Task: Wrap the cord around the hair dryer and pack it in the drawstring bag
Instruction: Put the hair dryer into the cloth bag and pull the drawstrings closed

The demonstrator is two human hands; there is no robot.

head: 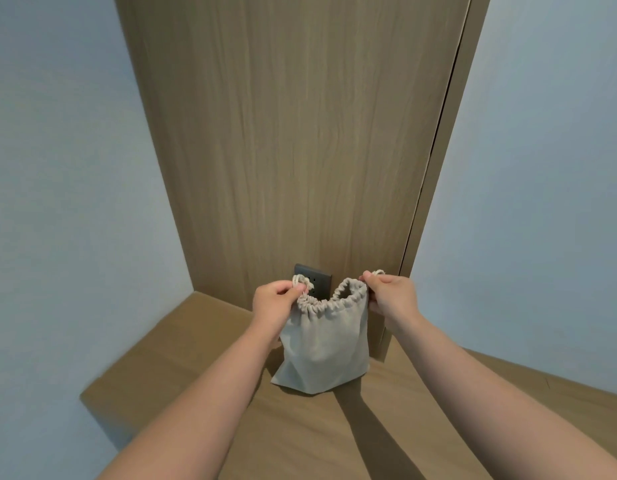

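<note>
Wooden corner nook

A dark wall socket [314,277] sits low on the tall wood-grain panel [293,133], above the brown desk [182,344], with pale blue walls [57,168] on both sides.

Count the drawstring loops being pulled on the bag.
2. One drawstring loop is pinched in the left hand at the bag's left side; the other loop is in the right hand at its right side.
</note>
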